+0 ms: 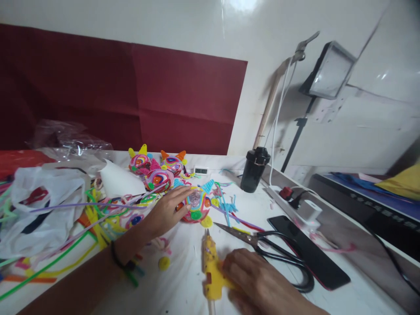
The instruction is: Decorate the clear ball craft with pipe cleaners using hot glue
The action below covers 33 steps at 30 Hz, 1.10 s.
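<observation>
My left hand (169,210) rests its fingers around the left side of a round, many-coloured pipe-cleaner figure (196,199) with blue pointed ears and a green spot low on its front. In my right hand (254,278) is the handle of a yellow hot glue gun (211,262), lying on the table with its nozzle pointing away from me. A small yellow disc (206,222) sits between the nozzle and the figure. Another yellow disc (164,263) lies nearer to me. Large scissors (252,239) lie just beyond my right hand.
Similar figures (159,179) stand at the back beside a small digital display (201,170). Pipe cleaners and plastic bags (49,210) crowd the left. To the right are a black bottle (255,170), a phone (308,251) and a power strip (292,205) with cables.
</observation>
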Each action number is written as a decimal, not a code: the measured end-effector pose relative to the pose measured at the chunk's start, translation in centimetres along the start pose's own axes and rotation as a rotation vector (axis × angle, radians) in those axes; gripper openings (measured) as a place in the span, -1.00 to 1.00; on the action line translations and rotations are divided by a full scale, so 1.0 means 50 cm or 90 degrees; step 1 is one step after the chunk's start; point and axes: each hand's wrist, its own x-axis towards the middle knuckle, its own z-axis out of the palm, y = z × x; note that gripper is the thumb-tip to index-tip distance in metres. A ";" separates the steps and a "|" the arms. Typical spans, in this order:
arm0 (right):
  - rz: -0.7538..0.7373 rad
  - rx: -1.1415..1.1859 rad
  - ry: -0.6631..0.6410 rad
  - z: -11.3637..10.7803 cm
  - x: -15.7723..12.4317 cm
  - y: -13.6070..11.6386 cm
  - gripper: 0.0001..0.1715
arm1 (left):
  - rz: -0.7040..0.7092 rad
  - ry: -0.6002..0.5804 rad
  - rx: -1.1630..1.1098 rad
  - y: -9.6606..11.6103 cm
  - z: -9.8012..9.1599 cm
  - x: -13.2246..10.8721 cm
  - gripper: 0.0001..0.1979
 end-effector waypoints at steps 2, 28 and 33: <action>-0.005 -0.063 0.013 0.020 -0.003 0.000 -0.59 | 0.008 -0.006 0.015 -0.001 -0.001 0.000 -0.56; -0.103 -0.166 0.206 -0.005 0.008 -0.011 -0.71 | 0.015 0.014 0.047 -0.014 0.000 -0.008 -0.59; -0.128 -0.141 0.252 -0.006 0.010 -0.013 -0.71 | 0.001 0.029 0.052 -0.013 0.001 -0.010 -0.57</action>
